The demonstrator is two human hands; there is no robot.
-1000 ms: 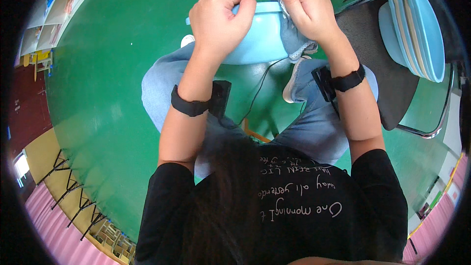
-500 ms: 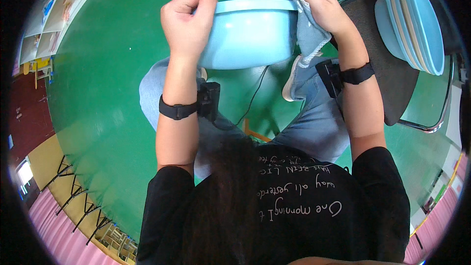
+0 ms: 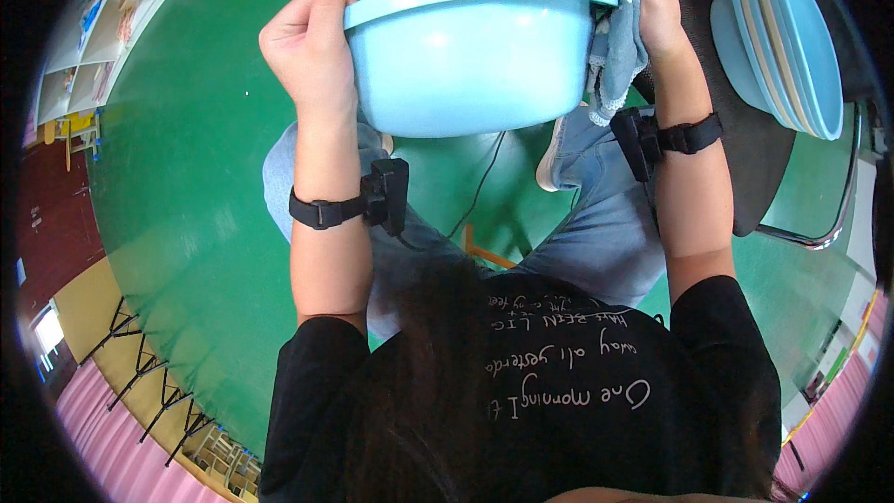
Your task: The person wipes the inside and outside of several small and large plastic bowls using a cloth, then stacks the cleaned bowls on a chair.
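I hold a light blue plastic basin point(image 3: 466, 61) up in front of me, its outer wall facing the camera. My left hand point(image 3: 307, 42) grips its left rim, thumb along the edge. My right hand point(image 3: 643, 0) presses a grey-blue cloth point(image 3: 610, 47) against the basin's right rim; the cloth hangs down over the side. Both wrists carry black bands with small black boxes.
A stack of light blue basins point(image 3: 782, 47) rests on a black chair point(image 3: 745, 158) with chrome legs at my right. Green floor point(image 3: 186, 205) lies below, my jeans-clad legs over it. Shelves point(image 3: 84, 47) stand at far left, folding racks at lower left.
The basin has been lifted and tilted up toward the camera, from lying low over my knees to held high. Both hands rose with it, and the cloth moved to the right rim.
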